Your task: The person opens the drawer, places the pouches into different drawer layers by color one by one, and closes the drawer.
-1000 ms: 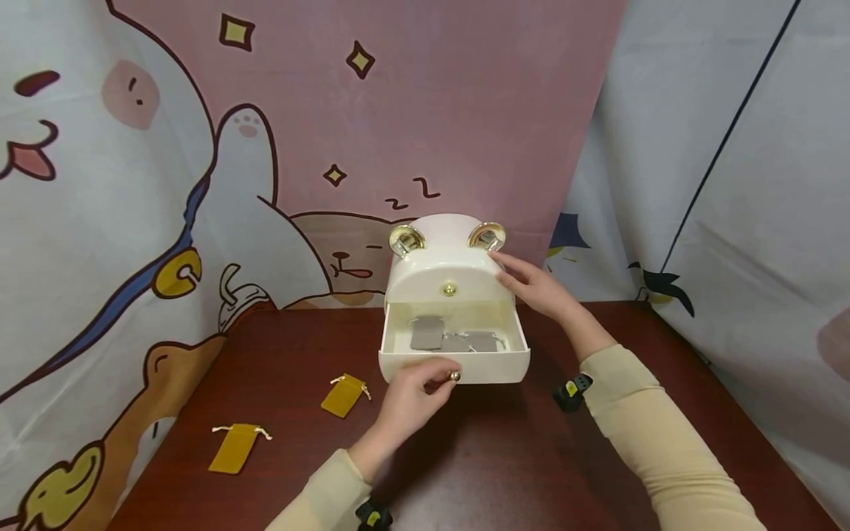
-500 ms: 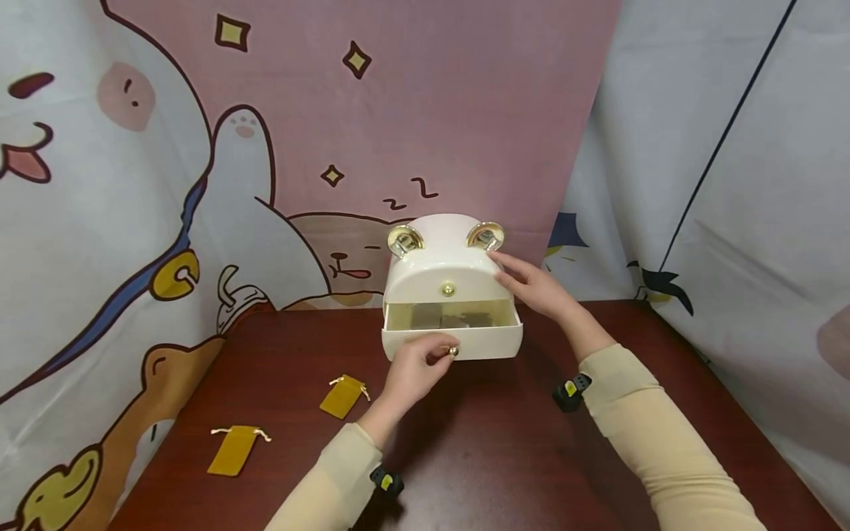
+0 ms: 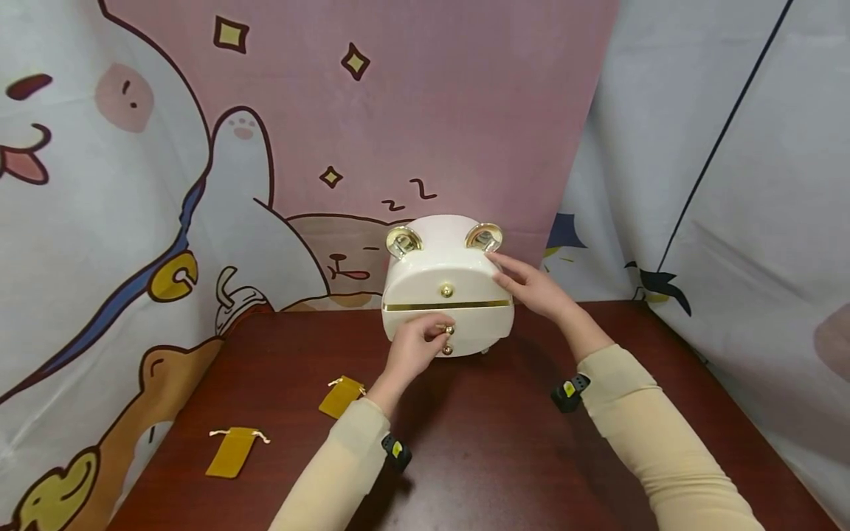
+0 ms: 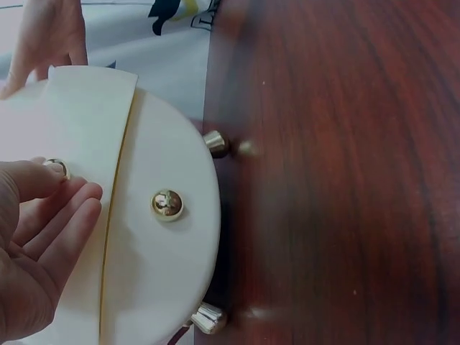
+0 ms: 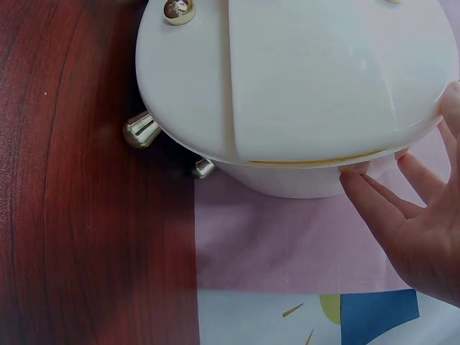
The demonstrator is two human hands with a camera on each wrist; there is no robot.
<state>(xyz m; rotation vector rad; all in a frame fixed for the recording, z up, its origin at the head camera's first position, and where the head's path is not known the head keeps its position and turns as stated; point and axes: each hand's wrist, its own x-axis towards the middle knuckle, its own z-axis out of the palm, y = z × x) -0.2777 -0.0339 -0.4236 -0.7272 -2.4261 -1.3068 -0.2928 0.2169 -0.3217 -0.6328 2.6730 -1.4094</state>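
A white rounded drawer box [image 3: 445, 240] with gold ears stands at the back of the table. Its middle drawer [image 3: 481, 323] juts slightly past the front, leaving a thin golden gap along the top edge; the inside is hidden. My left hand [image 3: 413, 346] pinches the drawer's round gold knob [image 4: 57, 169] between thumb and finger, the other fingers extended below it. Against the box's upper right side rests my right hand [image 3: 531, 289], its fingers spread along the edge in the right wrist view. A lower gold knob [image 4: 167, 205] sits beneath the left fingers, untouched.
Two mustard drawstring pouches lie on the dark red table [image 3: 491, 457]: the nearer pouch [image 3: 232, 452] at far left, the other pouch [image 3: 341, 396] beside the left forearm. Short metal feet [image 5: 141, 131] hold up the box. A cartoon-printed cloth [image 3: 425, 110] hangs behind.
The middle drawer has slid inward from well out to nearly flush, my left hand moving with its knob. The grey items inside have gone out of sight. My right hand stays put.
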